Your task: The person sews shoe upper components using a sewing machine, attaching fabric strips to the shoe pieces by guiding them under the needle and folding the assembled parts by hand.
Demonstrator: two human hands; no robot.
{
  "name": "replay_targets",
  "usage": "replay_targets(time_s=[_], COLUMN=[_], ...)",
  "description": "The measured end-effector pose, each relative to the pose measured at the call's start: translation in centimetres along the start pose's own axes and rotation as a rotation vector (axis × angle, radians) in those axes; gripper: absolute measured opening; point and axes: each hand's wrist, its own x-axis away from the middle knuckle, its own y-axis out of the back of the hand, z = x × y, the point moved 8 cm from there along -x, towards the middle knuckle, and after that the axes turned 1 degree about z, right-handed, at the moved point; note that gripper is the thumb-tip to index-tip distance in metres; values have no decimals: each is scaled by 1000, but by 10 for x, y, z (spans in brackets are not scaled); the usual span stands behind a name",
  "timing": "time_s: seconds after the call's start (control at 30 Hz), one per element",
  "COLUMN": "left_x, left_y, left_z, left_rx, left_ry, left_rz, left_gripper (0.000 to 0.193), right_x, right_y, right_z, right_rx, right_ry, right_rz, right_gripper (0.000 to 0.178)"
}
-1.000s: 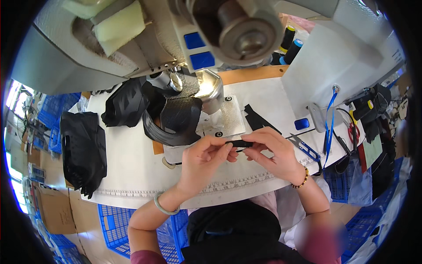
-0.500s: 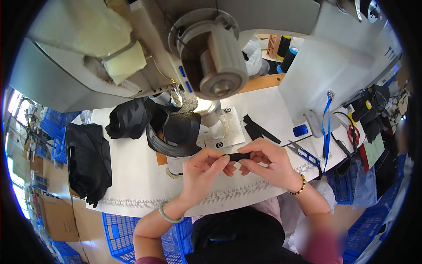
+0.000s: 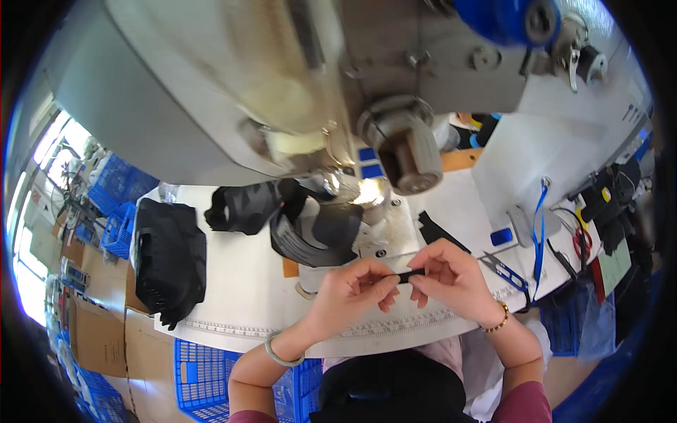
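Observation:
Between my two hands I pinch a short black strip of material (image 3: 409, 276), one end in each. My left hand (image 3: 355, 287) is closed on its left end, thumb on top. The other end sits between the thumb and fingers of my right hand (image 3: 451, 279). Just beyond my hands is a sewing machine; black fabric pieces (image 3: 317, 229) lie at its lit needle area. A separate flat black strip (image 3: 441, 231) rests on the white table, past my right hand. Blue-handled thread snips (image 3: 505, 271) lie right of that hand.
On the left of the white table (image 3: 233, 299) lies a stack of black pieces (image 3: 169, 257). The machine head (image 3: 233, 84) overhangs the far side. A blue lanyard (image 3: 539, 233) and red-handled scissors (image 3: 582, 243) are at the right. Blue crates (image 3: 204, 377) stand below the front edge.
The view has shifted, so the table and machine sit further right and lower in it. My hands keep their pinch on the black strip.

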Motion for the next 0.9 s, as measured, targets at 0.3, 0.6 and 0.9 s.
replay_targets(time_s=[0.3, 0.6, 0.9], left_x=[64, 23, -6], left_y=[72, 92, 88], left_z=[-86, -105, -86], left_rx=[-36, -87, -107], left_ry=[-263, -130, 10], left_rz=[-316, -295, -263], left_gripper=[6, 15, 17], right_x=[-27, -56, -49], right_y=[-49, -52, -46], right_z=[45, 23, 20], right_rx=[98, 156, 229], right_ry=[-12, 244, 357], right_rz=[135, -180, -317], right_gripper=[34, 19, 22])
